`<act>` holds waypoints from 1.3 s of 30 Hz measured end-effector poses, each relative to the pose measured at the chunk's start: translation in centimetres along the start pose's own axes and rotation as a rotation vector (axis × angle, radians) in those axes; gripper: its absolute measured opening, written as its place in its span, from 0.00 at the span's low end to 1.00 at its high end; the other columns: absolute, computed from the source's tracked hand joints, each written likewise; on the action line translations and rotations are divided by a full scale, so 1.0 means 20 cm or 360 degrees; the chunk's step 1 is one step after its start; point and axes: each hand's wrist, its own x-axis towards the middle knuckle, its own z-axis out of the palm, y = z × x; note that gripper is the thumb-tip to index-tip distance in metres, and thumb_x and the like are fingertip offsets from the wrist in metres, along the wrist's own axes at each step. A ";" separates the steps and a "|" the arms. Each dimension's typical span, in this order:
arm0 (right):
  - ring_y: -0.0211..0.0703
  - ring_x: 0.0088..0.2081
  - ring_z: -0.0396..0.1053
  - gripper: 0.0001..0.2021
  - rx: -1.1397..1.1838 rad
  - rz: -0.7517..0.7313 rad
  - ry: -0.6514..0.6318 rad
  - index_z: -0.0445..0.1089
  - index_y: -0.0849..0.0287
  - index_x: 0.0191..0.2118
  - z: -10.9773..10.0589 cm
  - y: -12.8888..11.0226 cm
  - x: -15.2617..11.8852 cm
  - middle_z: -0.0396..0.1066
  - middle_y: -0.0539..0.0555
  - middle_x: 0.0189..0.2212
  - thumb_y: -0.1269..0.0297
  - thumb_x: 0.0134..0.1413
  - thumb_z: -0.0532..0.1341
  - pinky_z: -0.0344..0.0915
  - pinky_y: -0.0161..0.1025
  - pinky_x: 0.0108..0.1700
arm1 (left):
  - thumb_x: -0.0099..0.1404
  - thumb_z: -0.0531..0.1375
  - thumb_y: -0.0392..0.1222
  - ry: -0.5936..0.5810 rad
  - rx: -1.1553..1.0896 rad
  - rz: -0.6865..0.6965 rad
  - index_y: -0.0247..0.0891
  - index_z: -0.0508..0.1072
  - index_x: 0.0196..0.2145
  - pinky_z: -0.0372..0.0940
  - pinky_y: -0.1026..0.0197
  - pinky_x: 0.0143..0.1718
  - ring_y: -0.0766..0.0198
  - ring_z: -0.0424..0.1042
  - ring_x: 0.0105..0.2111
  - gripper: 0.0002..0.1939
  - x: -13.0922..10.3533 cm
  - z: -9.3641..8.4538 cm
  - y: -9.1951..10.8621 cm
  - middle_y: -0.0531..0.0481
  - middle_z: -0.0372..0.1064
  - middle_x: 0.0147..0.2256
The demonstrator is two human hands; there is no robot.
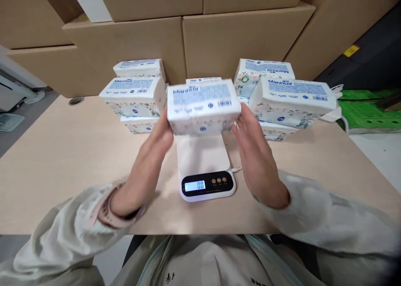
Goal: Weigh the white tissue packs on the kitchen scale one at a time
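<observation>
Your two bare hands grip a white Manhua pack (203,106) by its opposite ends, holding it over the rear of a white digital scale (203,154) on the pale desk (62,152). The left hand (147,169) is pressed to the pack's left end, the right hand (258,165) to its right end, palms turned toward each other with the pack clamped between them. Its long axis runs from one hand to the other, crosswise to your view, and its ends reach past both side edges of the scale's platform. Neither hand is clearly nearer the scale; the two flank it, with the pack roughly centred between them.

The display (194,186) faces you and reads 0.0, which suggests the scale bears no load from the pack, though the pack hides the platform's rear. Motion blur softens the pack's print and your fingers.

Flanking the scene, similar packs sit piled beyond your left hand (131,92) and beyond your right (291,100), with another (203,79) partly hidden directly behind the one you hold. Cardboard boxes (244,39) rise behind the desk.
</observation>
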 end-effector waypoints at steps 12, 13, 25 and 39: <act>0.56 0.76 0.62 0.26 -0.0074 -0.0004 0.0120 0.62 0.33 0.73 -0.07 0.24 -0.33 0.65 0.46 0.74 0.54 0.74 0.59 0.57 0.66 0.79 | 0.80 0.57 0.54 0.0113 0.0159 -0.0074 0.61 0.57 0.77 0.39 0.41 0.83 0.50 0.40 0.81 0.32 -0.33 -0.03 -0.22 0.61 0.44 0.79; 0.57 0.76 0.62 0.25 -0.0106 -0.0047 0.0177 0.64 0.33 0.72 -0.09 0.26 -0.32 0.67 0.46 0.73 0.54 0.74 0.58 0.56 0.68 0.79 | 0.80 0.57 0.55 0.0158 0.0184 -0.0024 0.61 0.57 0.77 0.38 0.42 0.83 0.50 0.39 0.81 0.32 -0.32 -0.04 -0.24 0.61 0.44 0.79; 0.60 0.71 0.69 0.19 -0.0043 0.0165 0.0466 0.76 0.29 0.62 -0.12 0.28 -0.28 0.77 0.44 0.63 0.53 0.71 0.57 0.61 0.66 0.76 | 0.81 0.51 0.58 0.0270 0.0054 0.0029 0.61 0.60 0.76 0.39 0.47 0.83 0.53 0.37 0.81 0.29 -0.30 -0.04 -0.36 0.65 0.48 0.78; 0.59 0.65 0.75 0.20 -0.0175 -0.0074 0.0411 0.77 0.38 0.63 -0.16 0.30 -0.27 0.79 0.47 0.62 0.57 0.73 0.56 0.71 0.69 0.68 | 0.80 0.51 0.64 0.0166 -0.0123 -0.0100 0.55 0.61 0.76 0.46 0.38 0.81 0.44 0.45 0.80 0.33 -0.31 -0.09 -0.40 0.55 0.53 0.77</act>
